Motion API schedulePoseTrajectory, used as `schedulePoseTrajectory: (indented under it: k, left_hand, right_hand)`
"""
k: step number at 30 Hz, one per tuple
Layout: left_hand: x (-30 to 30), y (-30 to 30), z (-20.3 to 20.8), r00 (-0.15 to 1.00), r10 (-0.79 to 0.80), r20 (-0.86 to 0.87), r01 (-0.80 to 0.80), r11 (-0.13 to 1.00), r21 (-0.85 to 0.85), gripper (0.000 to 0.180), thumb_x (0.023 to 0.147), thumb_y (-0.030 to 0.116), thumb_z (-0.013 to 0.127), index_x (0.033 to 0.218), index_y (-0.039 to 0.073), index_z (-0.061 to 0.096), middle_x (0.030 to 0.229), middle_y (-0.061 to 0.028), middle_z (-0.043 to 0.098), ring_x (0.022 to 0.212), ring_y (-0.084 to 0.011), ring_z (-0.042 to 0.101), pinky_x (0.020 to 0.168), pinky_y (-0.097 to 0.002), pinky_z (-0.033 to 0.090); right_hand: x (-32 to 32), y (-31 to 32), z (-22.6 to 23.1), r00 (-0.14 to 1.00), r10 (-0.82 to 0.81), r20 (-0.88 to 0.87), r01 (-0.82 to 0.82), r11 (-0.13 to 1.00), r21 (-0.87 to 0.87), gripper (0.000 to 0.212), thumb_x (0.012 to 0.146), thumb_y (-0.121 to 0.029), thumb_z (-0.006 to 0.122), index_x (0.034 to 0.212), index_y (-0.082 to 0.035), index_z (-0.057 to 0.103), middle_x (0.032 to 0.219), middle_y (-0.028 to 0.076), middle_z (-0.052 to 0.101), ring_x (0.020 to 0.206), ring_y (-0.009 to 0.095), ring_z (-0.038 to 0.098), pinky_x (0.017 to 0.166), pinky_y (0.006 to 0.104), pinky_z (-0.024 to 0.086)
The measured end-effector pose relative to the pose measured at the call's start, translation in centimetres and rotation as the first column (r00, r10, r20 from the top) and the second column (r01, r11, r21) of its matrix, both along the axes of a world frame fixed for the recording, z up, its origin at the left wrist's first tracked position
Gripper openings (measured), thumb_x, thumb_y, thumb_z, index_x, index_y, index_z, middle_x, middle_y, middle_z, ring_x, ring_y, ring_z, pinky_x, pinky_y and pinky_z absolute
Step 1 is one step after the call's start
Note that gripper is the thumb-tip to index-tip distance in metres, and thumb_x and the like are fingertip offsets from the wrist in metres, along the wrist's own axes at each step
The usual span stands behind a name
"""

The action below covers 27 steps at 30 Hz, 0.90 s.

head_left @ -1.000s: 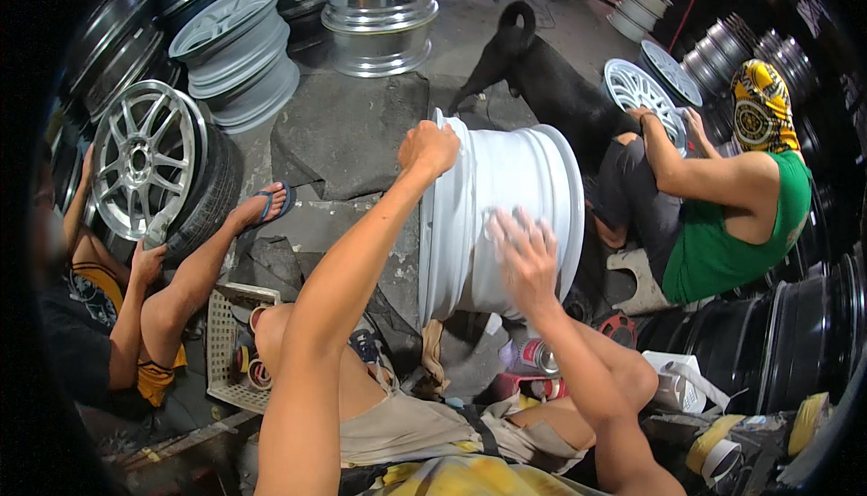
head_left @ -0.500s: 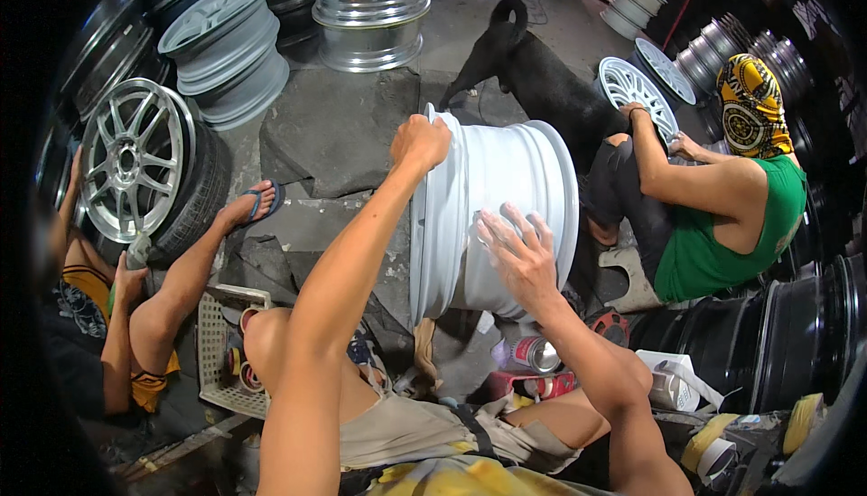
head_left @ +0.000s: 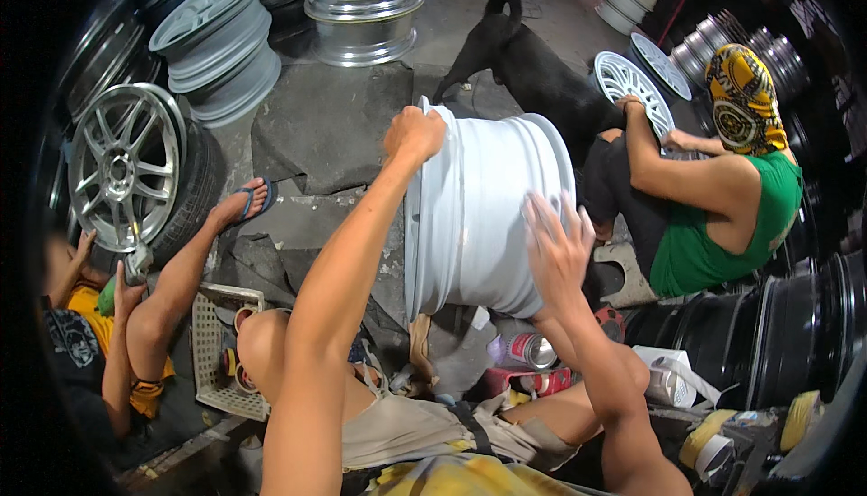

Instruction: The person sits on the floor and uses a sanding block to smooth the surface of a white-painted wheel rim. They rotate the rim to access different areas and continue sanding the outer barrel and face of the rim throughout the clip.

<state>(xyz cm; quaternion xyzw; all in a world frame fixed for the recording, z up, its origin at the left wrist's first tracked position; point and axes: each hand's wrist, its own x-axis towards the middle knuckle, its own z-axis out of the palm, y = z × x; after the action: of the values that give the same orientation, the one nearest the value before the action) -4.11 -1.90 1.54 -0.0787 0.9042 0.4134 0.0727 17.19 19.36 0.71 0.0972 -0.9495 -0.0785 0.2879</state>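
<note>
A pale grey wheel rim stands on edge between my knees, its smooth barrel facing me. My left hand is closed over its upper left lip. Against the barrel's right edge, my right hand is open with fingers stretched and slightly blurred; whether the fingertips touch the metal I cannot tell. Powdery white marks show on those fingers. Below the rim sit a tin can and a red box.
A co-worker in a green top handles a grey wheel at the right. Another person sits at the left beside a spoked wheel with a tyre. A black dog stands beyond my rim. Stacked rims and a plastic basket stand leftward.
My right hand has slid right across the barrel to its right edge. My left hand keeps its hold on the lip. The view has shifted slightly.
</note>
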Motion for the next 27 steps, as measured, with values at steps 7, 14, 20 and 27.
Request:
schedulePoseTrajectory:
  k: [7, 14, 20, 27]
  left_hand:
    - [4.6, 1.4, 0.1, 0.992, -0.094, -0.081, 0.095, 0.995, 0.012, 0.050, 0.095, 0.040, 0.052, 0.113, -0.003, 0.070, 0.115, -0.0303, 0.068, 0.110, -0.0458, 0.065, 0.096, -0.0517, 0.050]
    - [0.2, 0.9, 0.1, 0.997, -0.068, -0.034, 0.068, 0.998, -0.011, 0.051, 0.094, 0.040, 0.053, 0.114, -0.004, 0.070, 0.118, -0.0279, 0.068, 0.115, -0.0438, 0.064, 0.098, -0.0503, 0.050]
    - [-0.4, 1.4, -0.2, 0.999, -0.035, 0.024, 0.035, 0.999, 0.012, 0.052, 0.095, 0.038, 0.052, 0.117, -0.007, 0.068, 0.121, -0.0281, 0.067, 0.116, -0.0428, 0.064, 0.100, -0.0492, 0.049]
    - [2.9, 2.0, 0.0, 0.993, -0.115, -0.026, 0.115, 0.993, 0.040, 0.052, 0.095, 0.040, 0.052, 0.118, -0.003, 0.068, 0.121, -0.0258, 0.068, 0.114, -0.0424, 0.065, 0.099, -0.0492, 0.050]
  right_hand:
    - [-16.6, 4.6, 3.2, 0.859, -0.122, 0.496, 0.110, 0.992, 0.054, 0.032, 0.098, -0.029, 0.053, 0.107, -0.007, 0.075, 0.112, 0.010, 0.072, 0.114, 0.031, 0.064, 0.089, 0.0528, 0.046]
    - [-15.6, 4.0, 3.2, 0.900, 0.012, 0.436, -0.010, 1.000, -0.007, 0.029, 0.094, -0.018, 0.058, 0.117, -0.009, 0.074, 0.123, 0.009, 0.068, 0.121, 0.033, 0.060, 0.099, 0.0505, 0.046]
    - [1.2, 5.4, 1.4, 0.987, 0.134, 0.088, -0.130, 0.991, -0.043, 0.033, 0.088, -0.013, 0.067, 0.120, -0.012, 0.074, 0.137, 0.002, 0.063, 0.135, 0.027, 0.049, 0.104, 0.0439, 0.041]
    - [-17.8, 11.7, 3.6, 0.880, -0.103, 0.464, 0.125, 0.992, -0.016, 0.035, 0.098, -0.034, 0.057, 0.115, -0.009, 0.075, 0.130, 0.011, 0.065, 0.130, 0.035, 0.052, 0.103, 0.0485, 0.046]
